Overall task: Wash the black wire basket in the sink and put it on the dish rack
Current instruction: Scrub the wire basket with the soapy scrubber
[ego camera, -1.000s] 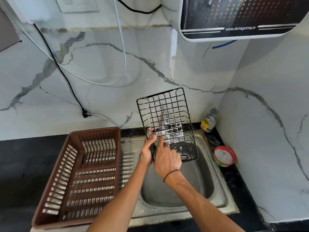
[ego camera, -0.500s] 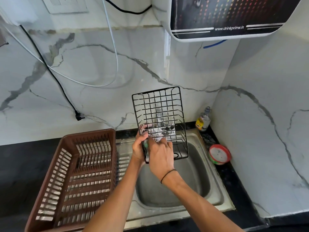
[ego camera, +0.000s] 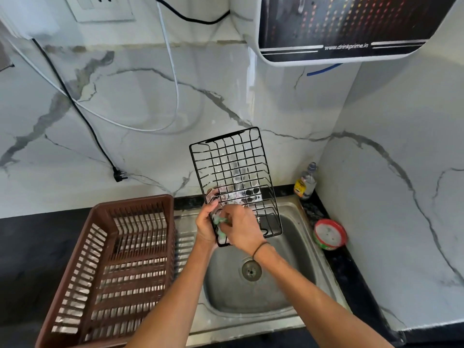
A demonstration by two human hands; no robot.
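The left hand (ego camera: 206, 223) grips the black wire basket (ego camera: 236, 182) upright over the sink (ego camera: 296, 267). The right hand (ego camera: 242, 228), pinching a green scrubber (ego camera: 219, 222), has slid down to the basket's lower left edge, so soaping continues; the brown dish rack (ego camera: 110, 267) waits left of both hands.

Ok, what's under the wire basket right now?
The sink bowl lies below the basket, its drain in plain view. The hands and a green scrubber cover the basket's lower left corner, hiding what's beneath there.
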